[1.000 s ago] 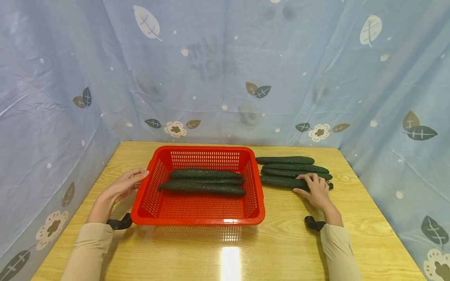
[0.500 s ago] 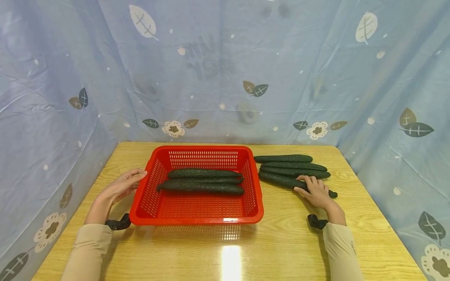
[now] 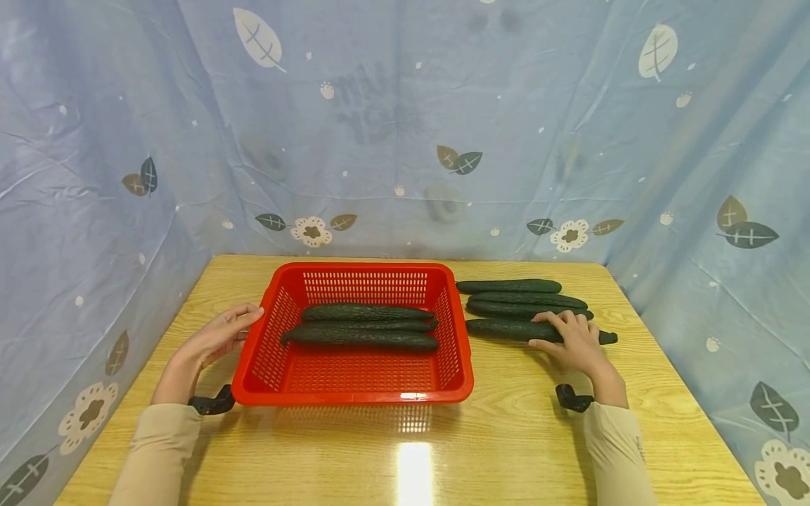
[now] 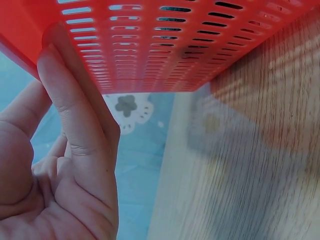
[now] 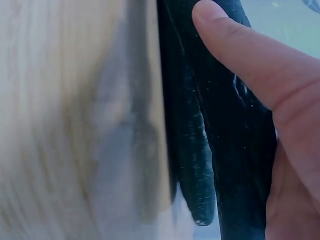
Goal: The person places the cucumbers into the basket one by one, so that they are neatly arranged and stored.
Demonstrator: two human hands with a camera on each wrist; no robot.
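A red plastic basket point(image 3: 354, 398) with slotted walls stands in the middle of the table, three dark green cucumbers point(image 3: 367, 339) lying side by side in it. My left hand point(image 3: 218, 339) holds its left rim; in the left wrist view the fingers point(image 4: 70, 105) lie against the outer wall under the rim. To the right of the basket, my right hand point(image 3: 577, 344) grips the nearest cucumber point(image 3: 503, 329) from above, near its right end. The right wrist view has the thumb point(image 5: 240, 42) pressed along this cucumber's side. The palm covers part of it.
Behind the gripped cucumber lie two more cucumbers point(image 3: 525, 307) close together, and another cucumber point(image 3: 509, 286) farther back. All lie on the wooden table point(image 3: 519, 450). A blue patterned cloth point(image 3: 392, 126) hangs around the back and sides.
The gripped cucumber has shifted slightly right, its right end first swinging toward me and then back to nearly level. My right hand moved a little right with it. The left hand keeps its hold.
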